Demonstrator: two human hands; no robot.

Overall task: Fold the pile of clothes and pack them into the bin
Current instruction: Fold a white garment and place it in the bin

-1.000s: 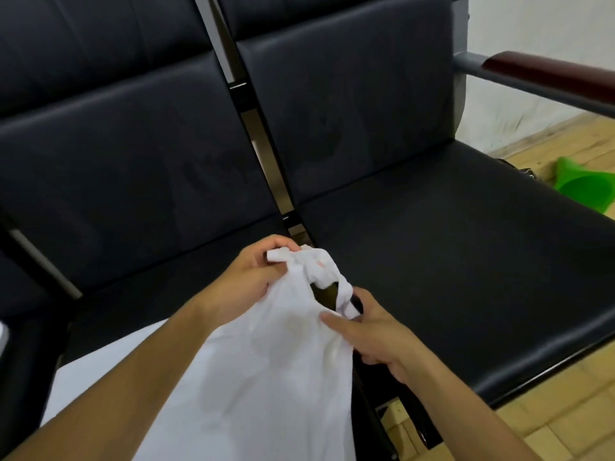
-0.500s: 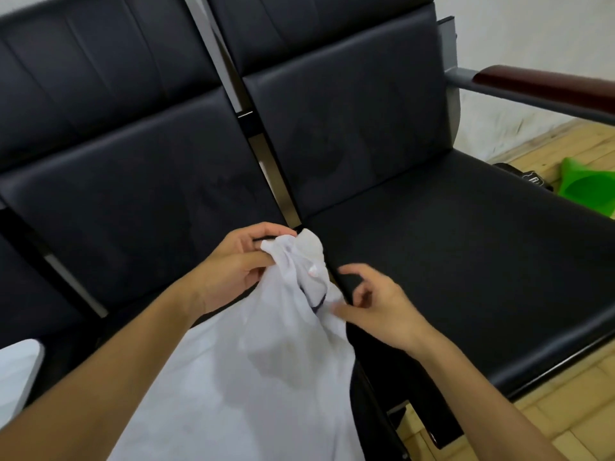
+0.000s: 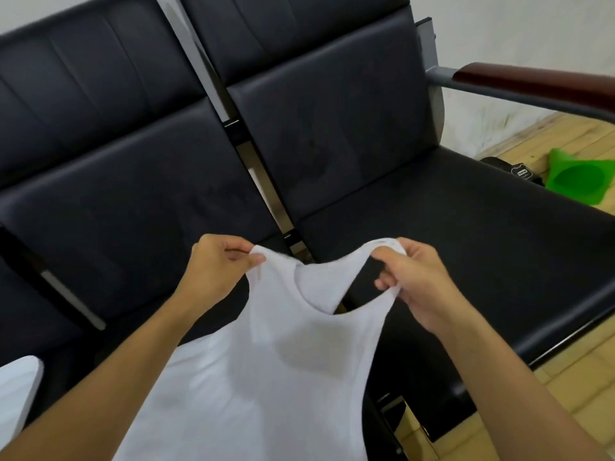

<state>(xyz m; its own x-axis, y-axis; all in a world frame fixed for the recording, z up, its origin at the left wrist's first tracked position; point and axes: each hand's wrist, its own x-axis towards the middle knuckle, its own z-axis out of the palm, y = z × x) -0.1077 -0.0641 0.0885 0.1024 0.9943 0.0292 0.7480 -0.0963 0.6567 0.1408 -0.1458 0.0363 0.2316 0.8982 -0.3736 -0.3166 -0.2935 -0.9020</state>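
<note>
Fabric of a white tank top [image 3: 266, 377] is held up in front of the black seats, spread between two grips. The left shoulder strap is pinched shut between thumb and fingers of the left hand [image 3: 216, 271], and the right strap is bunched inside the closed fingers of the right hand [image 3: 416, 281], so that the scooped neckline is stretched open between the two grips. Below the grips the body of the garment hangs down towards the camera and is cut off by the lower edge of the view; a faint greyish patch is seen on the chest. Behind the grips, two black padded seats [image 3: 449, 227] of a joined bench are seen, with a metal bar running between the backrests. Beyond the right grip, a grey armrest [image 3: 532, 84] with a dark red top is fixed to the bench, and a green plastic object [image 3: 579, 181] lies on the wooden floor [image 3: 572, 387]. Far outside the left grip, at the lower corner, part of another white item [image 3: 16, 394] is visible; what it is cannot be told.
</note>
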